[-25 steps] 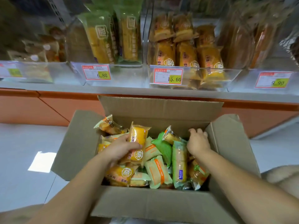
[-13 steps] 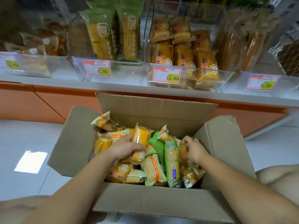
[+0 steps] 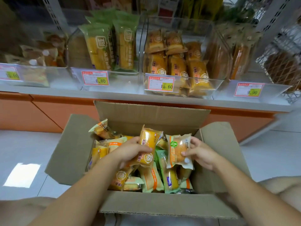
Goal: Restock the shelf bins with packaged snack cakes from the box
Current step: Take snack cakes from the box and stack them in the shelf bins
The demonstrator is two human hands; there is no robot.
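Note:
An open cardboard box (image 3: pixel 76 154) on the floor holds several wrapped snack cakes in yellow, orange and green packs. My left hand (image 3: pixel 130 150) grips a yellow-orange cake pack (image 3: pixel 149 145) lifted above the pile. My right hand (image 3: pixel 201 154) pinches a pale pack with a green logo and a round cake (image 3: pixel 178 150) by its right edge, also raised. On the shelf above, a clear bin (image 3: pixel 216 85) tagged 15.60 holds matching yellow-orange packs (image 3: pixel 175 66).
A clear bin (image 3: pixel 76 74) tagged 6.80 holds tall green-topped packs (image 3: pixel 99 48). Further bins stand at the far left (image 3: pixel 32 75) and right (image 3: pixel 267 88), tagged 9.90. A wire basket (image 3: pixel 283 62) sits at the right end. Orange base panels and a white tiled floor surround the box.
Both hands have risen out of the pile. My left hand lifted the yellow-orange pack higher, and my right hand pulled a pale green-logo pack up from the box's right side.

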